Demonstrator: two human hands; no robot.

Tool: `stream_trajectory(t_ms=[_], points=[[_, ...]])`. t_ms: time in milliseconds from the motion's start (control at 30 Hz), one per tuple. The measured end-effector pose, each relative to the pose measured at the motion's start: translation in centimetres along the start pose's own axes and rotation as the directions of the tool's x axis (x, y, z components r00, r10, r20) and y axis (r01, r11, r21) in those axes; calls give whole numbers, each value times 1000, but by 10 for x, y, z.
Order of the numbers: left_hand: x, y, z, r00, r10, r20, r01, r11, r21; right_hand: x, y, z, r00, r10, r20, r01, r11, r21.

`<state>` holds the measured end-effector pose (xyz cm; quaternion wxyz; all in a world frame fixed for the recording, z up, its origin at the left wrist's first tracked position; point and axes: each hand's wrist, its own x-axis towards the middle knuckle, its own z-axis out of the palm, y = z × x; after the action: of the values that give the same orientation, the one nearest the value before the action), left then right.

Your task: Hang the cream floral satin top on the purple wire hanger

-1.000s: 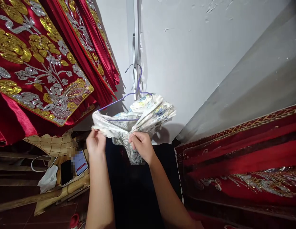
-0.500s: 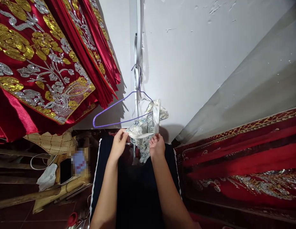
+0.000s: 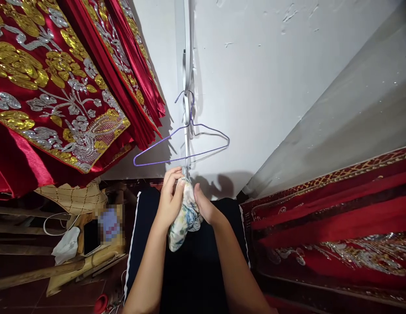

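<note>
A small pale garment with a blue and green floral print (image 3: 185,213) is bunched between my two hands. My left hand (image 3: 172,194) closes over its upper left part, thumb in front. At its right side is my right hand (image 3: 207,207), thumb up and fingers tucked behind the cloth, gripping it. The garment's full shape is hidden in the folds. Just above my hands, a bare purple hanger (image 3: 157,163) hangs by its hook from a white metal stand (image 3: 187,80).
Red cloths with gold and silver sequins (image 3: 72,100) hang at upper left. Below them a wooden chair (image 3: 104,257) bears a phone (image 3: 91,235) and a white tissue (image 3: 66,246). More red embroidered fabric (image 3: 336,218) lies at right, beside the white wall (image 3: 248,87).
The garment has come off the right end of the purple hanger. My hands have drawn together and gathered it into a bunch. The hanger now hangs more level.
</note>
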<state>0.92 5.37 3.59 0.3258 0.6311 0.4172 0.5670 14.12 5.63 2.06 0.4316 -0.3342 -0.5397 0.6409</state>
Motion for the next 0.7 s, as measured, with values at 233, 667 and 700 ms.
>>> stream_trajectory(t_ms=[233,667,700], points=[[-22,-21,-39,875,-259,410,111,929,352,11,-63,-40,977,-214,20,199,867,-456],[-13,1,-109,874,-338,349,5,725,689,84,-14,-74,914,-190,-359,0,885,-466],[-11,-2,-115,849,-385,361,10,695,719,78,-14,-76,909,-203,-365,5,880,-476]])
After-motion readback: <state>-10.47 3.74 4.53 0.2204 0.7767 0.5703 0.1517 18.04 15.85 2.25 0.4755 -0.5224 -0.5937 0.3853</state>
